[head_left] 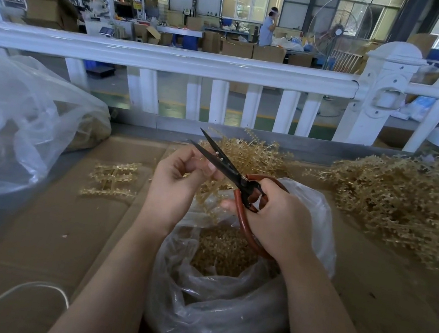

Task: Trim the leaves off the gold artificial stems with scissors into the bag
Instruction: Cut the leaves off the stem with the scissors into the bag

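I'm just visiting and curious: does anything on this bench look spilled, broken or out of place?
Nothing much stands out. The clear plastic bag of trimmed gold bits sits open under both hands. A small flat gold stem piece lies alone on the brown cardboard surface, apart from the big gold stem heap at right.

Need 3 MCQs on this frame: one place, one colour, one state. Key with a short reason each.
1. Where does the big untrimmed pile of gold stems lie?
A. right of the bag
B. inside the bag
C. on the railing

2. What colour are the scissors' handles?
A. blue
B. reddish-brown
C. white

3. How are the scissor blades?
A. shut
B. open
C. hidden

Key: 1 A, the pile sits right of the open bag. 2 B, the loops in the right hand are reddish-brown. 3 B, the tips stand apart above the left hand.
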